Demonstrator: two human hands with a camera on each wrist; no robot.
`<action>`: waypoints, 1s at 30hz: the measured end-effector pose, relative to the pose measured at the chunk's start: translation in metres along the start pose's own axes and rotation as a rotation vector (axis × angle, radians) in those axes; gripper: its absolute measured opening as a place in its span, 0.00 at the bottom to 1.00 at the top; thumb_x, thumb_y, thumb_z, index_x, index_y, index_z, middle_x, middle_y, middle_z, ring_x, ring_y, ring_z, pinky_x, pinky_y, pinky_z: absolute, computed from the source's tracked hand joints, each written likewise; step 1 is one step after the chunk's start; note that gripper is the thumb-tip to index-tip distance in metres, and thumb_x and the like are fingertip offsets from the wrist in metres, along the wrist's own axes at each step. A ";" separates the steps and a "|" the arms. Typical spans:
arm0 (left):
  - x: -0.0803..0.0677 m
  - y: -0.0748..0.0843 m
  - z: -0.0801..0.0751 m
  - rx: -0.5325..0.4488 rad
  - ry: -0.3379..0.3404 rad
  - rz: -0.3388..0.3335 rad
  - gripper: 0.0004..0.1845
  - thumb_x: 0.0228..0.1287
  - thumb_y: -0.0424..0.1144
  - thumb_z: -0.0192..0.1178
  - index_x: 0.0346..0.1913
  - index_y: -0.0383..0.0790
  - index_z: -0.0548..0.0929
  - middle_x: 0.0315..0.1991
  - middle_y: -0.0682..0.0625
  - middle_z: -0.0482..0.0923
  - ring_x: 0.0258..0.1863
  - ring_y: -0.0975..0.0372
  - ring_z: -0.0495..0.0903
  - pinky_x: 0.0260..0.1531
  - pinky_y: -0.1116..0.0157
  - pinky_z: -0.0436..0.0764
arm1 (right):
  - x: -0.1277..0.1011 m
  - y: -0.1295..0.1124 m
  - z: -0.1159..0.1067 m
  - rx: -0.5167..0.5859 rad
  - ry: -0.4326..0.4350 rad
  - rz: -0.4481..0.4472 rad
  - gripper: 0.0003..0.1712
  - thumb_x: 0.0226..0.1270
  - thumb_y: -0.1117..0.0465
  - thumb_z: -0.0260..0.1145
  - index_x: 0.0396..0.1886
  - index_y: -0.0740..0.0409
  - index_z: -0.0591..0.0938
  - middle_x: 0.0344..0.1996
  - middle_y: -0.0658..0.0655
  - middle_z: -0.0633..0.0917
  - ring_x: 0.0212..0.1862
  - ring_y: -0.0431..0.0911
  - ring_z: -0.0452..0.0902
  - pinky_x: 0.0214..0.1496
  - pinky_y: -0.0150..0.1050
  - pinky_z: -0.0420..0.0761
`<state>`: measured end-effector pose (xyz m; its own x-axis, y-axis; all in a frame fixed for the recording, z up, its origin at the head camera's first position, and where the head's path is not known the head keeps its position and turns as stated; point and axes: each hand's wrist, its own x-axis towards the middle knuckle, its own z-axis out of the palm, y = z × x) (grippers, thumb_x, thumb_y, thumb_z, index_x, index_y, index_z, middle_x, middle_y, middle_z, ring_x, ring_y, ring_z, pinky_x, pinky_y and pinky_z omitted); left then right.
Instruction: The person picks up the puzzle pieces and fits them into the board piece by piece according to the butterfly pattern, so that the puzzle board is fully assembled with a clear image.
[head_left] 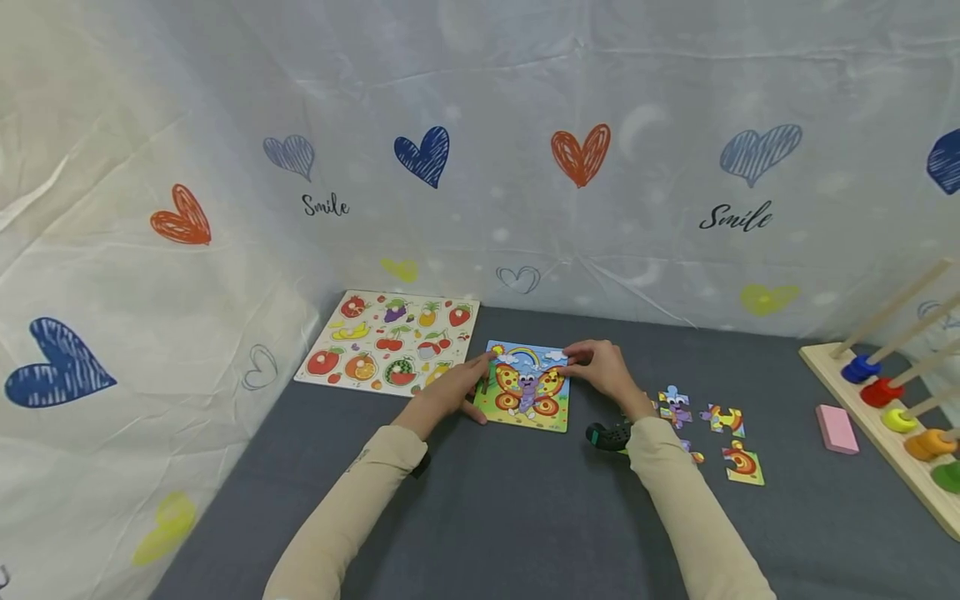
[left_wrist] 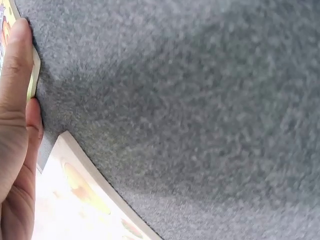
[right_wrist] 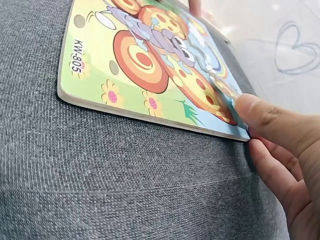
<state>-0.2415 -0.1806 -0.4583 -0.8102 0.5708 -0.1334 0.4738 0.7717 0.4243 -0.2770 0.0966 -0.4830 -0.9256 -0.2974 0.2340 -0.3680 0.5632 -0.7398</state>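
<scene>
Between fingers (right_wrist: 274, 167): thin, smooth, round-cornered butterfly board (right_wrist: 150, 60).

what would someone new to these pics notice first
Probably the bright butterfly board near the middle of the head view, with the left grip at its left edge and the right grip at its far right corner. Next, likely the bold hearts on the white backdrop behind it, then the wooden stand with coloured rings at far right.
</scene>
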 end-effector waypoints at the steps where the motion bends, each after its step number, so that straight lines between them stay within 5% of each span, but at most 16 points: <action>1: 0.000 0.000 0.000 0.002 -0.007 -0.010 0.45 0.38 0.47 0.72 0.61 0.36 0.62 0.66 0.43 0.55 0.50 0.55 0.69 0.51 0.60 0.67 | 0.000 0.000 0.000 0.002 0.000 0.000 0.18 0.47 0.59 0.72 0.39 0.62 0.84 0.28 0.56 0.84 0.33 0.47 0.79 0.44 0.48 0.74; 4: 0.002 0.001 -0.002 0.001 -0.020 -0.043 0.54 0.38 0.47 0.71 0.68 0.39 0.52 0.63 0.44 0.60 0.52 0.56 0.69 0.53 0.60 0.66 | 0.000 -0.002 0.000 0.004 0.004 -0.007 0.18 0.47 0.59 0.73 0.39 0.62 0.84 0.28 0.55 0.84 0.33 0.47 0.79 0.44 0.47 0.74; 18: 0.002 0.004 -0.004 -0.036 -0.033 -0.088 0.54 0.38 0.47 0.72 0.68 0.40 0.52 0.51 0.45 0.70 0.37 0.59 0.69 0.44 0.62 0.69 | 0.002 -0.009 0.002 -0.056 0.015 -0.003 0.18 0.46 0.61 0.73 0.38 0.65 0.84 0.30 0.57 0.83 0.35 0.49 0.79 0.42 0.47 0.74; 30: 0.004 0.001 -0.002 -0.029 -0.024 -0.082 0.55 0.35 0.47 0.73 0.68 0.38 0.52 0.46 0.48 0.70 0.35 0.60 0.68 0.44 0.62 0.68 | 0.010 -0.016 0.005 -0.172 -0.048 0.054 0.19 0.44 0.60 0.74 0.37 0.65 0.84 0.29 0.57 0.83 0.33 0.47 0.77 0.38 0.43 0.74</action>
<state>-0.2444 -0.1778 -0.4566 -0.8373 0.5125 -0.1905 0.3955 0.8082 0.4363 -0.2798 0.0813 -0.4724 -0.9408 -0.2970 0.1636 -0.3312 0.7019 -0.6306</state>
